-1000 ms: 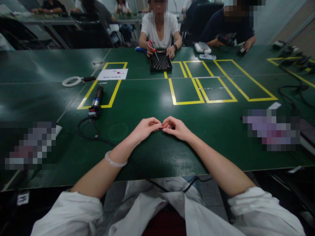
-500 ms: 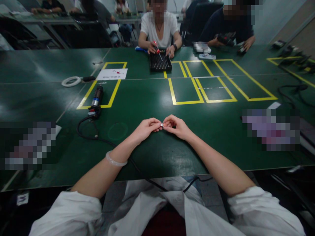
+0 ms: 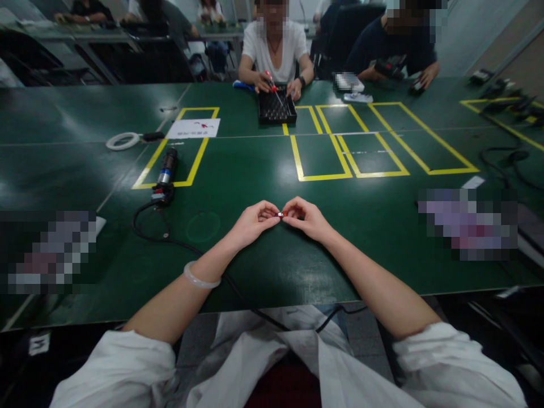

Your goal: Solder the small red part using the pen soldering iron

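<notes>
Left hand (image 3: 257, 220) and right hand (image 3: 309, 220) meet at centre, thumbs and fingertips pinching one small red-and-silver piece (image 3: 279, 215) between them; its exact form is too small to make out. Both hands are closed on it, the other fingers curled in, the piece just above or at the green tabletop (image 3: 382, 243), cannot tell which. Translucent bangle (image 3: 201, 279) on the left forearm; white sleeves (image 3: 123, 362) rolled up to the elbows. To the left, a black cylindrical tool (image 3: 167, 170) with a silver and blue band lies across the near edge of a yellow tape rectangle (image 3: 199, 160). Black cable (image 3: 181, 242) runs from its near end, passes under the left forearm and over the table edge. Printed white card (image 3: 194, 128) covers part of the same rectangle; coiled white cable (image 3: 123, 141) lies just beside it, on the left. More yellow tape outlines (image 3: 325, 177) right of centre. Across the table, a co-worker in a white top (image 3: 276, 59) holds a red-handled screwdriver (image 3: 271, 81), its tip over a black tray (image 3: 277, 120) of small parts, free hand at the tray's edge. Next to them, a co-worker in a dark shirt (image 3: 399, 45) handles a dark object, blurred.
</notes>
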The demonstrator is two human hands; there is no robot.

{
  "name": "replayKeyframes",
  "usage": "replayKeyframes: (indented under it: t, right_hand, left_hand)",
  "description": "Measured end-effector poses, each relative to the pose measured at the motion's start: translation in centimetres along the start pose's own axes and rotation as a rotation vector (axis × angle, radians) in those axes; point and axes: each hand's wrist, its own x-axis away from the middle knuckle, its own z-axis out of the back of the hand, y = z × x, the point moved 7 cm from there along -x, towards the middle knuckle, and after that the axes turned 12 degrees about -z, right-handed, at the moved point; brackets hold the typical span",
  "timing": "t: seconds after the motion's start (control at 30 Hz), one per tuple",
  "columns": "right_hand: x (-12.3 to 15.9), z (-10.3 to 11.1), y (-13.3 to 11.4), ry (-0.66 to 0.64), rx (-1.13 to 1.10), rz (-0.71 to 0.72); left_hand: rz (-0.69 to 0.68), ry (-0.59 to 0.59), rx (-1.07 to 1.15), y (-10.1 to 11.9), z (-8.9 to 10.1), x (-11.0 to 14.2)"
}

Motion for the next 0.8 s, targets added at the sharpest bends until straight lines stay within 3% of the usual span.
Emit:
replayKeyframes:
  t: [0.43, 0.8]
  right_hand:
    - [0.3, 0.3, -1.0, 0.061, 0.162, 0.092]
    - [0.7, -0.2, -1.7, 0.037, 0.322, 0.139]
  left_hand:
    - [-0.004, -0.014, -0.091, 0.1, 0.2, -0.1]
    - [0.017, -0.043, -0.188, 0.0, 0.2, -0.1]
